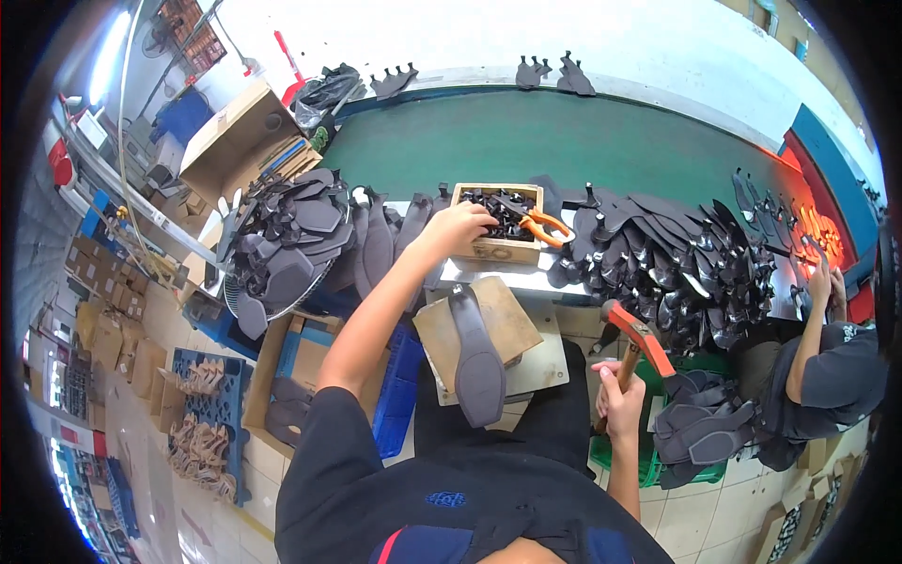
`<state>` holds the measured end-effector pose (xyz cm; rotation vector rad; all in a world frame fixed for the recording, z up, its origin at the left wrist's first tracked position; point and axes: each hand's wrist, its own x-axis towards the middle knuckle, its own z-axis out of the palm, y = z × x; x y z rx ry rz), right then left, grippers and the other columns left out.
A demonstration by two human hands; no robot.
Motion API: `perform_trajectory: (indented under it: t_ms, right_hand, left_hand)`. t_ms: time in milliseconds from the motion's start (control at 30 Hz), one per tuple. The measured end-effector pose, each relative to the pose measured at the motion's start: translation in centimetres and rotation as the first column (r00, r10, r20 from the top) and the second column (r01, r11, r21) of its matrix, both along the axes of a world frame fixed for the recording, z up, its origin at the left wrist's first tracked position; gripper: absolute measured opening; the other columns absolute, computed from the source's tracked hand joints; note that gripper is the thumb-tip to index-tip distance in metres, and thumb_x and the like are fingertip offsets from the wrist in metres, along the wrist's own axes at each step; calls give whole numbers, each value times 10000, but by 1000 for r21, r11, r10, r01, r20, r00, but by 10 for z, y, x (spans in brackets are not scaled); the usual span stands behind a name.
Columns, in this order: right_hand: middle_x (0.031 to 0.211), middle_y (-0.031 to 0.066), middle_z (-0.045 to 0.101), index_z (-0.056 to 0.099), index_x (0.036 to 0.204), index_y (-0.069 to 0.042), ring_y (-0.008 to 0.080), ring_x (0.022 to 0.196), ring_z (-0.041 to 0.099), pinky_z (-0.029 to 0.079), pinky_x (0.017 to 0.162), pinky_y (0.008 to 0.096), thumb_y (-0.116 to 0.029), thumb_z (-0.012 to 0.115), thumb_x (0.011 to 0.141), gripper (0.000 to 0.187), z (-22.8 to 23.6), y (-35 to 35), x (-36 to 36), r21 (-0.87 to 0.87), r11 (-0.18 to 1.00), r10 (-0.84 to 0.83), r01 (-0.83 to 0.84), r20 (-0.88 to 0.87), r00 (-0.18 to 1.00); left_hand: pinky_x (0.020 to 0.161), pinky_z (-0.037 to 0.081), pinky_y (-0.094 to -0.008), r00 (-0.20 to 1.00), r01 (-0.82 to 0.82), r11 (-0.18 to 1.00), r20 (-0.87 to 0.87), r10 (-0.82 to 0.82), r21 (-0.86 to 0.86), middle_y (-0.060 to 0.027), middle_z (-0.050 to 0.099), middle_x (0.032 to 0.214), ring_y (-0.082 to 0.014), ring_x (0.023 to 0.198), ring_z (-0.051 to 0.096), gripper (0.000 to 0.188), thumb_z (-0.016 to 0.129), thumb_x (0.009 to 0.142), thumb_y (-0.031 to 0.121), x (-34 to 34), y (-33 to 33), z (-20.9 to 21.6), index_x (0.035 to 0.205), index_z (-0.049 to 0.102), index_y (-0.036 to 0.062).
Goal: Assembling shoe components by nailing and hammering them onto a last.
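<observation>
My left hand (pixel 462 228) reaches over the near left rim of a wooden box (pixel 508 251) filled with small black pieces. Its fingers bend inward among them, and whatever they pinch is hidden. Orange-handled pliers (pixel 543 227) lie across the box's right side. In my right hand (pixel 620 402) is a hammer (pixel 641 340) with an orange-red head, held upright by its handle. Between the two, a dark shoe sole (pixel 480 374) rests on a worn wooden board (pixel 520 325) over my lap, its wide end toward me. A pale plate (pixel 550 367) lies beneath the board.
Dark soles with heels pile up in a basket (pixel 287 249) on the left and a heap (pixel 658 254) on the right. Beyond runs a green conveyor belt (pixel 526 132). A co-worker (pixel 832 367) sits at right by an orange-glowing unit. A blue crate (pixel 398 390) stands beside my left leg.
</observation>
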<state>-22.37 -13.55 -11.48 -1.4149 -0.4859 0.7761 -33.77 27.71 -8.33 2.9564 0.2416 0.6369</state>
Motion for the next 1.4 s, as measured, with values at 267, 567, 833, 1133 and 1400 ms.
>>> perform_trajectory:
  t_ms: [267, 567, 833, 1133, 1400]
  right_hand:
    - [566, -18, 500, 638, 1114, 56, 33, 394, 390, 304, 373, 207, -144, 583, 989, 243, 2, 13, -22, 31, 996, 80, -86, 153, 985]
    - [927, 137, 702, 628, 1227, 44, 13, 431, 425, 310, 386, 182, -155, 579, 1011, 298, 79, 64, -36, 289, 927, 122, -239, 369, 921]
    - [1058, 97, 699, 666, 1133, 27, 133, 883, 653, 542, 775, 268, -104, 710, 926, 250, 117, 83, -69, 344, 773, 458, -534, 280, 844]
    - [1106, 175, 684, 645, 969, 11, 58, 697, 567, 456, 580, 196, 24, 730, 866, 134, 116, 90, -81, 534, 725, 390, -435, 202, 898]
    - [942, 129, 725, 655, 940, 13, 48, 507, 503, 369, 448, 208, -60, 743, 886, 126, 81, 117, -60, 338, 848, 389, -408, 126, 912]
  left_hand:
    - [755, 538, -351, 985, 18, 997, 172, -4, -77, -84, 705, 901, -239, 844, 686, 161, 712, 836, 140, 4, 6, -1, 930, 736, 12]
    - [594, 491, -241, 860, 264, 634, 476, 187, -727, -36, 704, 792, -73, 677, 620, 95, 752, 858, 61, -74, -163, 85, 920, 720, -3]
    - [599, 525, -314, 850, 180, 908, 524, 51, -379, -79, 671, 824, -217, 699, 654, 232, 834, 735, 128, -127, -212, 125, 886, 694, 19]
    - [708, 500, -240, 820, 420, 203, 466, 333, -884, -34, 682, 971, -94, 829, 620, 215, 748, 866, 72, -131, -241, 85, 1056, 674, 3]
    - [886, 412, -371, 668, -325, 794, 470, 578, -514, -118, 631, 1145, -252, 1047, 587, 570, 763, 841, 379, -103, -154, -26, 1272, 563, 65]
